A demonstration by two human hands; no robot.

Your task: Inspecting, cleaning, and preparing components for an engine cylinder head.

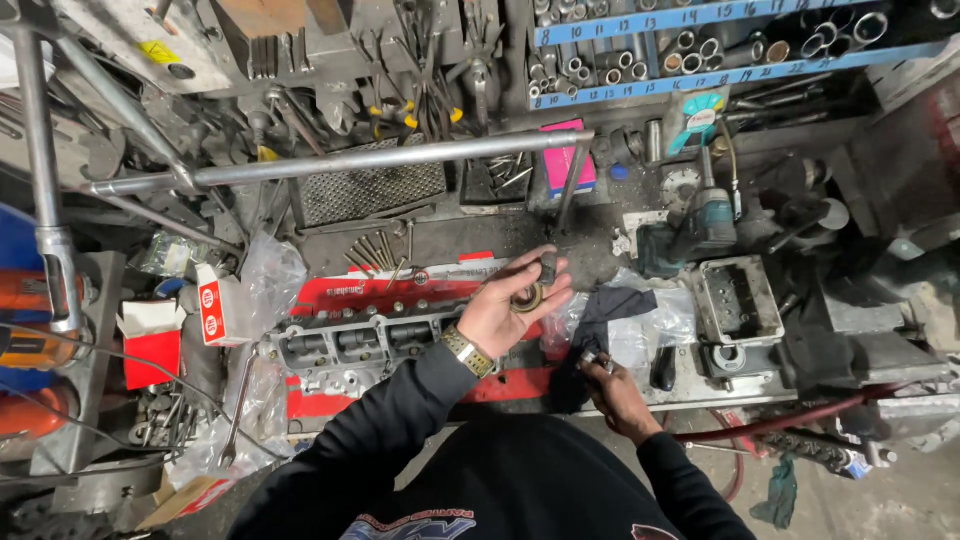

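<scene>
Holding, left hand (515, 300): palm up over the middle of the desk (520, 235), fingers curled under a round seal ring (527, 297), thumb pinching a short dark cylinder (547, 268); raised, seemingly to bring both parts under the eye.
Right hand (612, 385): lower and nearer, right of centre, closed on a small metal part (590, 357) beside a dark rag (600, 320); kept low, seemingly at rest.
Seal ring: circular, brownish rim, dark middle, lying flat on the palm.
Cylinder: stubby, dull black, upright between thumb and fingertips.
Cylinder head (355, 345): left of the hands, grey cast metal, row of recesses, laid on red card.
Steel tube (340, 165): bright, smooth, spanning the far side.
Drill (700, 225): teal and black, far right, standing on its base.
Socket rack (690, 45): blue rails, shiny tubes, far right.
Red boxes (165, 335): cardboard, open, at left.
</scene>
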